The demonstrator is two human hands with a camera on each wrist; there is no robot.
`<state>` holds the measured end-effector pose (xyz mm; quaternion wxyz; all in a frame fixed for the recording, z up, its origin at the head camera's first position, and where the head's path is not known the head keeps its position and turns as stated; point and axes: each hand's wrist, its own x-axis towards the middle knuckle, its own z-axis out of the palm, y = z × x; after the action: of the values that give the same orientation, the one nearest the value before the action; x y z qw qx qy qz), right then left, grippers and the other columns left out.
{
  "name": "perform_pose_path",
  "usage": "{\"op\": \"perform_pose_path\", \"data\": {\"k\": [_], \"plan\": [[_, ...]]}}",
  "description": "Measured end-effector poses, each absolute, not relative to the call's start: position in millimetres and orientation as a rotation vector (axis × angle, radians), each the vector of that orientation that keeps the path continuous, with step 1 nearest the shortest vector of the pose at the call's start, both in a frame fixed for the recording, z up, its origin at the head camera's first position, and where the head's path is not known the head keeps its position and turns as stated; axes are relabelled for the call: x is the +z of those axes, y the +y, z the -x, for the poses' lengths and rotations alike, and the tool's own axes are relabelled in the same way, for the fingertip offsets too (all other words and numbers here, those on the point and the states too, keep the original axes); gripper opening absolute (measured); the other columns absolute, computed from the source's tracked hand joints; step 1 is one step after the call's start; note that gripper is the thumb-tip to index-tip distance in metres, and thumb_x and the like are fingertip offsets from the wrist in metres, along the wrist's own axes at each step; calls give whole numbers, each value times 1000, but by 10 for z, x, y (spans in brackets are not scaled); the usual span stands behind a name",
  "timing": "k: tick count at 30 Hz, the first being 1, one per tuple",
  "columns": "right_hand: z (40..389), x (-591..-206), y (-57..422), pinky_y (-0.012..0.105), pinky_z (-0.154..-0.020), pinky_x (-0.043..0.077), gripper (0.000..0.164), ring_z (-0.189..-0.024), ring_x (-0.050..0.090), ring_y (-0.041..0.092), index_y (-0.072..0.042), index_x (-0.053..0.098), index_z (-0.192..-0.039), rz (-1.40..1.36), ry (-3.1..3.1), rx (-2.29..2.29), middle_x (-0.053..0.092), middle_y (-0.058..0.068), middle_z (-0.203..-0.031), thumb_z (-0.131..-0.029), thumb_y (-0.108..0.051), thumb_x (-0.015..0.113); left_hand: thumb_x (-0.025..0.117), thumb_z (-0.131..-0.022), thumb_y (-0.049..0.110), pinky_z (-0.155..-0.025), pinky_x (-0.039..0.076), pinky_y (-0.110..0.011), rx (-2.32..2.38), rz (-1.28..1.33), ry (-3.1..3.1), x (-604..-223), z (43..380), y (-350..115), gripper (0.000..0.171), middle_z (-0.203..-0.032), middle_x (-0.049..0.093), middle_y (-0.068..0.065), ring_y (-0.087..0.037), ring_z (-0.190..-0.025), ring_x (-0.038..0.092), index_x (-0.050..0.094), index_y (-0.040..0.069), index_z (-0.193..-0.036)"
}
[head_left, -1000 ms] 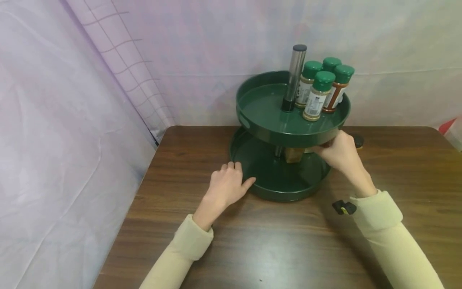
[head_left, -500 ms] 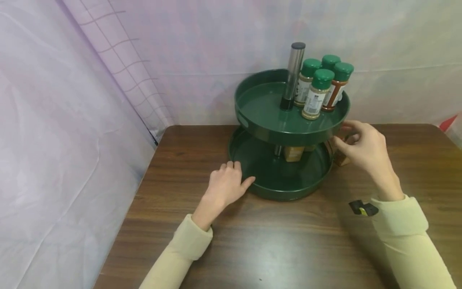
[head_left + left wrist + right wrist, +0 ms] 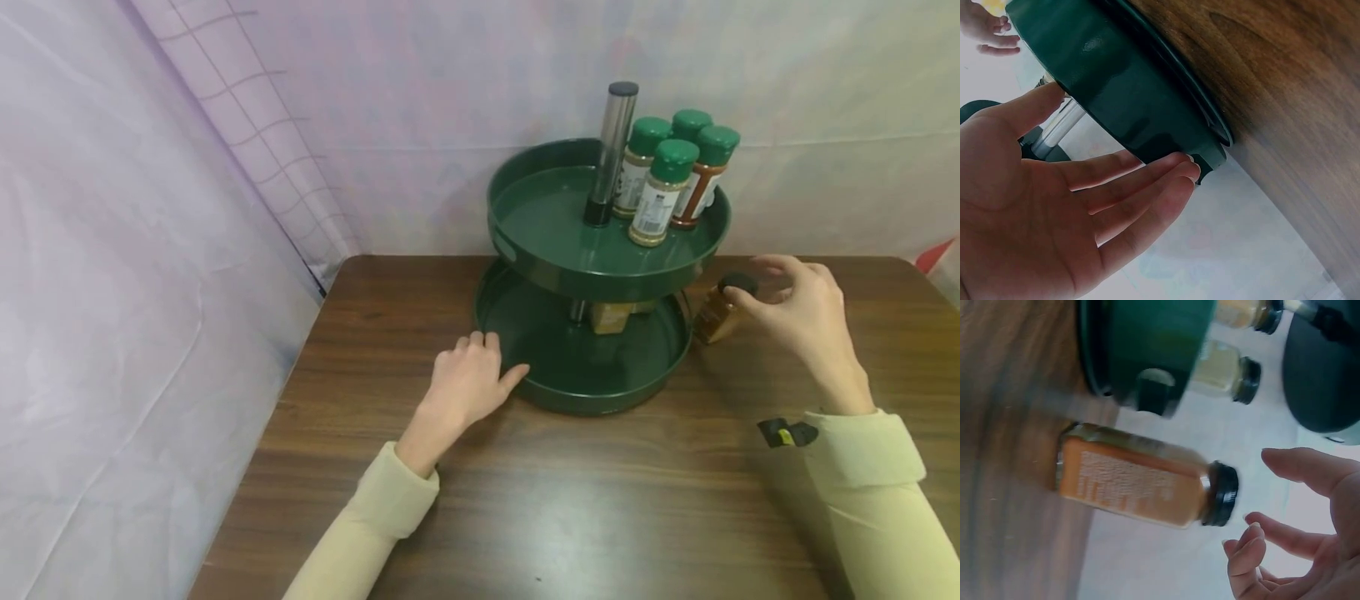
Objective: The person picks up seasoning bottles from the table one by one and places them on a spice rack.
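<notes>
A square spice bottle [image 3: 717, 315] with a black cap stands upright on the table, just right of the lower tier of a green two-tier turntable [image 3: 592, 402]. My right hand [image 3: 810, 312] is beside its cap, thumb and fingers spread. In the right wrist view a gap shows between the orange-brown bottle [image 3: 1135, 478] and the fingertips [image 3: 1254, 532]. My left hand [image 3: 467, 385] rests on the lower tier's left rim. The left wrist view shows its fingers [image 3: 1141, 212] laid against the outer wall, thumb by the rim.
Several green-capped spice jars [image 3: 660, 200] stand on the upper tier [image 3: 547, 200], right of the metal post [image 3: 615, 146]. Under it, a black-capped bottle [image 3: 1219, 369] sits on the lower tier. The turntable is near the wooden table's [image 3: 570, 500] back edge, before a pale curtain [image 3: 420, 100].
My right hand has drawn back from beneath the upper tier to the right, and the black-capped spice bottle now shows beside the turntable. My left hand stays at the rim.
</notes>
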<state>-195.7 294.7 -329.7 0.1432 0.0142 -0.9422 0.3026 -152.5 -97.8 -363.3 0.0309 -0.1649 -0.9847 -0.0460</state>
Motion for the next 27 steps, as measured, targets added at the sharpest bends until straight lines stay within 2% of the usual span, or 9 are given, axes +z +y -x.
{"op": "perform_pose_path", "data": {"k": [5,9,13,16,22,27], "plan": [[2016,-3415,3027,72,-96,29,69,-126,34,58,9,46,-142,-7,-2774,895,47,40,-130,-97,-40,66,50,-102,56,-69,57,-43,-151,516,-3030,-3638,1522,-978,71,-113,66,-22,-34,-96,67,58,-8,-131],[2068,-3517,3059,70,-94,34,72,-121,42,58,10,46,-141,12,-2791,896,49,41,-132,-96,-42,67,50,-102,56,-69,57,-42,-143,518,-3033,-3635,1522,-976,71,-114,66,-22,-34,-97,67,57,-8,-132],[2096,-3566,3064,62,-84,43,74,-109,54,52,10,49,-139,47,-2796,878,55,38,-128,-95,-46,67,50,-102,57,-68,57,-42,-130,520,-3029,-3631,1533,-970,71,-113,66,-22,-33,-96,67,58,-8,-131],[2100,-3572,3063,59,-82,44,76,-109,55,50,9,51,-138,78,-2804,888,57,36,-124,-94,-51,66,50,-102,57,-68,57,-42,-129,518,-3029,-3627,1536,-967,70,-111,66,-21,-33,-95,67,58,-7,-130],[2110,-3563,3052,62,-86,43,75,-113,52,53,10,57,-132,92,-2797,885,58,37,-123,-92,-53,67,51,-102,55,-69,57,-43,-139,512,-3020,-3625,1518,-973,70,-112,66,-22,-34,-96,67,58,-8,-130],[2105,-3560,3048,52,-82,42,73,-113,51,49,7,63,-128,127,-2736,878,63,35,-117,-88,-54,72,51,-102,55,-68,57,-43,-141,516,-3006,-3636,1514,-973,70,-111,66,-22,-34,-95,67,59,-8,-130]]}}
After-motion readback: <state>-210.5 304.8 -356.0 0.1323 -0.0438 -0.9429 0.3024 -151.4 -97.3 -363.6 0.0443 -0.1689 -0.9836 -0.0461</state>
